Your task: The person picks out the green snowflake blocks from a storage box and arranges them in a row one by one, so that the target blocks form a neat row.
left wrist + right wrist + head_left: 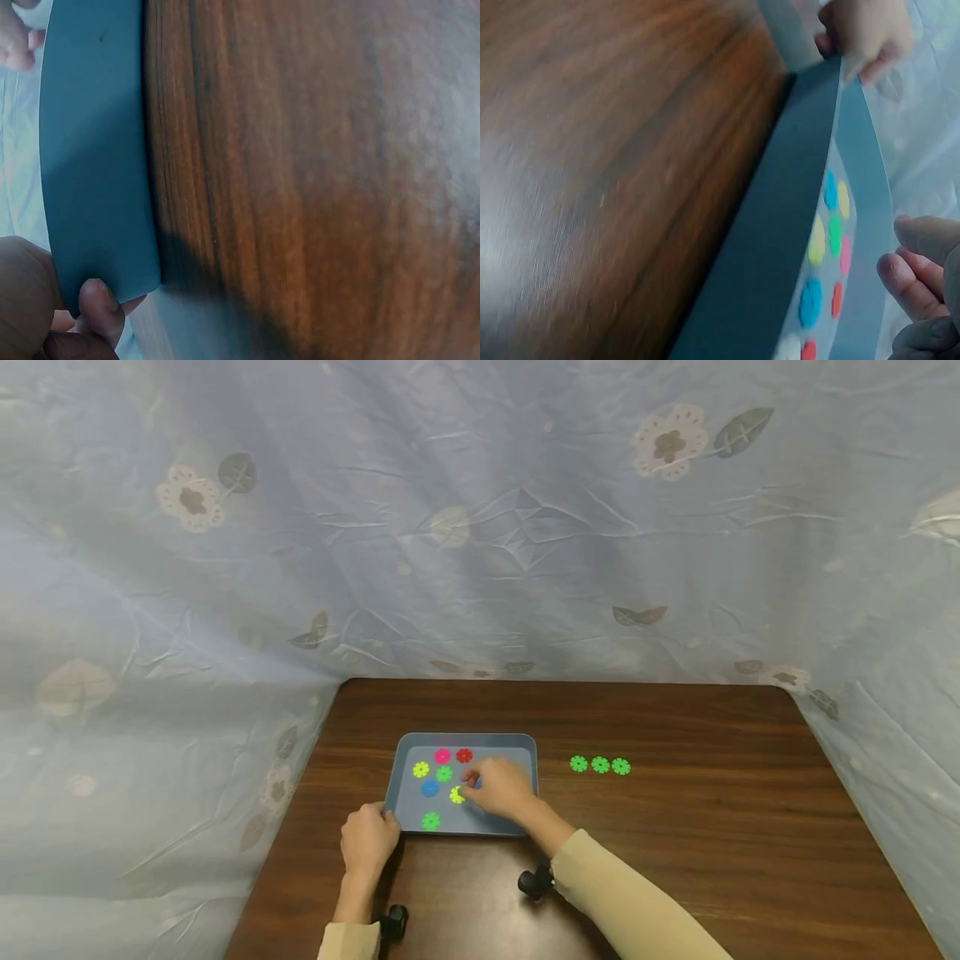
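The wood-grained tabletop (712, 843) is backed by a wrinkled, flower-printed curtain (480, 568) across the upper frame. At centre, a smooth grey rectangular tray (472, 740) is seen; its lower-left corner is pinched by the left hand (370, 837). In it, flat notched discs (444, 773) are spread, partly blocked from the head view by the right hand (501, 787), whose thumb and fingers are parted, nothing seen between. Counted, head view: two yellow, two green, two blue (one mostly covered), one pink, one red. Right of tray: three green discs (600, 765), lined up.
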{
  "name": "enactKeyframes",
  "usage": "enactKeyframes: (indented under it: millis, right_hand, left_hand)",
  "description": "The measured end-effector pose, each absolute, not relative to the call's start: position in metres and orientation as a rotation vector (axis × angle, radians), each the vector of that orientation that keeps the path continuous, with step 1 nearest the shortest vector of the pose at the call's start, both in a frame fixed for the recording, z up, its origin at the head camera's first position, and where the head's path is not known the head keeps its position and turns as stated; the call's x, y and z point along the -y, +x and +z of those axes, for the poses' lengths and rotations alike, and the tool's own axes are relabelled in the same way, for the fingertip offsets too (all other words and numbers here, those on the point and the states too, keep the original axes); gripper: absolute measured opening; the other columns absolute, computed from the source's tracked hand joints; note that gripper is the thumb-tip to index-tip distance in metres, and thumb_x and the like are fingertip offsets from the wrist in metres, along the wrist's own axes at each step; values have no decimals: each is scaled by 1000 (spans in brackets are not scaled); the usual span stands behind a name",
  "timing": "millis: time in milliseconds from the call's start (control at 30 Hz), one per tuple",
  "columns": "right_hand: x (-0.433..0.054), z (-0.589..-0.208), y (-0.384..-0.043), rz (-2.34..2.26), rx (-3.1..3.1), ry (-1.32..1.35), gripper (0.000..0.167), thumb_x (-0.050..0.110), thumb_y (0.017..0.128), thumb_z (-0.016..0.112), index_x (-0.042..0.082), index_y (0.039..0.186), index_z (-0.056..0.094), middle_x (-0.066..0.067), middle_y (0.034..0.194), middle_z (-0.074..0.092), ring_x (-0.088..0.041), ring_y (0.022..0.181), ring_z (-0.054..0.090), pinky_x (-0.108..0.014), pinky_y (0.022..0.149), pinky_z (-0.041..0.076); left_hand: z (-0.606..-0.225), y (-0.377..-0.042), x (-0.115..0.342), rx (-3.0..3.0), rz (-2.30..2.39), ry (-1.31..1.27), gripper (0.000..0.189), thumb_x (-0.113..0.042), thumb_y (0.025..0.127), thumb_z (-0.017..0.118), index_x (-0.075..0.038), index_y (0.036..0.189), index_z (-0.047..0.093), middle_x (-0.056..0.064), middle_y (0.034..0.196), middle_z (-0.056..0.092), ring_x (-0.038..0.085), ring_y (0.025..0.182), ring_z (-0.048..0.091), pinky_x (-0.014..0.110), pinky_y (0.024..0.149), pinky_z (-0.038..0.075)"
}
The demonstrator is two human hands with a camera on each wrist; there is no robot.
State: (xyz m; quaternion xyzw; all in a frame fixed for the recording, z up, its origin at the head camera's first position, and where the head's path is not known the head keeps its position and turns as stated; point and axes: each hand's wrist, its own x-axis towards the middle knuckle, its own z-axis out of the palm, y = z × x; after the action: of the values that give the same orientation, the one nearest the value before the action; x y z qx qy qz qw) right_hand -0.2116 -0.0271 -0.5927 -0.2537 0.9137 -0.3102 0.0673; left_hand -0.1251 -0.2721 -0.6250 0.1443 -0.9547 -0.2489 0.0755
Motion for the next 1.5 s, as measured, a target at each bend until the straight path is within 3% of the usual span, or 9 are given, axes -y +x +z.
enactKeyframes:
  millis: [167,300,533,700,833,1033,1200,1333,1500]
  right_hand:
    - [47,-598,-206,-850,-2701,-800,23,33,89,81,17,106,80,12,90,73,-5,84,67,-28,72,53]
    - [60,-603,-198,-763,-2673,-842,26,34,89,82,17,108,79,11,94,74,-5,88,69,-27,75,54]
    - [79,-611,-190,-599,-2672,-857,23,38,85,86,20,96,77,13,78,64,-5,70,55,-27,60,47]
    - [87,-615,-193,-525,-2700,-861,25,39,82,88,21,97,79,13,85,69,-7,75,62,-28,62,51]
    - [91,-616,-193,-471,-2722,-881,23,39,80,90,25,96,81,12,93,73,-11,83,67,-31,63,53]
    - [96,-611,-192,-446,-2710,-892,17,35,80,89,26,92,81,14,90,72,-9,80,65,-30,61,52]
    - [96,-610,-191,-484,-2706,-851,17,33,78,90,25,86,78,15,81,66,-7,73,59,-30,59,49]
    - [95,-612,-191,-534,-2707,-821,19,30,75,92,24,83,75,16,78,63,-6,72,56,-30,59,48]
    - [94,-614,-193,-612,-2696,-833,20,27,74,93,22,82,75,17,77,62,-4,71,55,-27,59,47]
  left_hand:
    - [-626,-126,272,2867,-750,428,22,-6,92,60,6,98,77,28,85,71,43,67,67,56,52,51]
    - [-625,-126,272,2881,-743,441,18,-7,92,60,2,81,72,20,72,66,33,61,61,51,50,48]
    - [-624,-125,273,2894,-755,462,22,-8,94,61,-2,72,64,11,63,56,25,56,47,42,48,39]
    - [-623,-124,272,2904,-767,466,31,-8,95,59,-7,64,53,7,58,45,24,55,42,40,49,36]
    - [-623,-123,272,2894,-767,459,22,-8,94,61,-2,74,66,10,63,56,26,57,49,42,49,39]
    - [-623,-123,273,2898,-768,482,21,-8,94,62,-2,73,65,13,66,58,28,59,51,45,50,41]
    - [-624,-122,274,2884,-751,478,16,-8,92,62,2,91,75,24,83,70,42,69,66,55,54,50]
    - [-624,-121,274,2891,-752,476,24,-9,93,63,6,106,76,30,95,71,51,78,68,60,60,53]
    - [-624,-121,273,2881,-763,471,17,-7,92,62,4,94,76,25,83,70,41,68,66,55,54,50]
